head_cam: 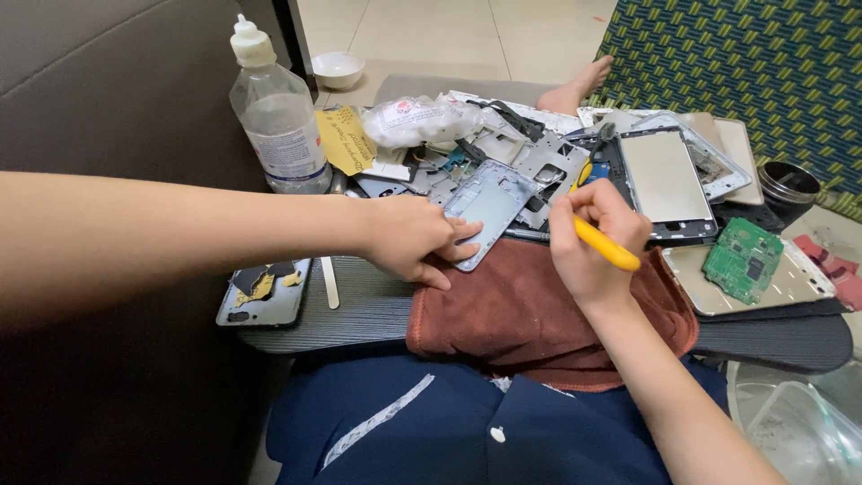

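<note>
Head view, one entry. Your left hand (pixel 415 241) lies palm down, fingers spread and pressing the near edge of a grey phone frame (pixel 489 205), pinning it against the rust-brown cloth (pixel 530 314) on the dark lap board (pixel 359 310). Your right hand (pixel 597 238) is closed around a yellow-handled tool (pixel 608 245); its tip is hidden behind the knuckles, just right of the frame. The frame sits between both hands, its far end leaning on a heap of stripped phone parts (pixel 525 153). Risk: the frame looks only lightly pinned, so a hard push from the tool could slide it into the heap or off the cloth. Also present: a clear squeeze bottle (pixel 278 117) far left, a phone back cover (pixel 266 293) near left, a screen panel (pixel 664 180) and a green circuit board (pixel 743 260) right, which a careless elbow could knock off the board.
</note>
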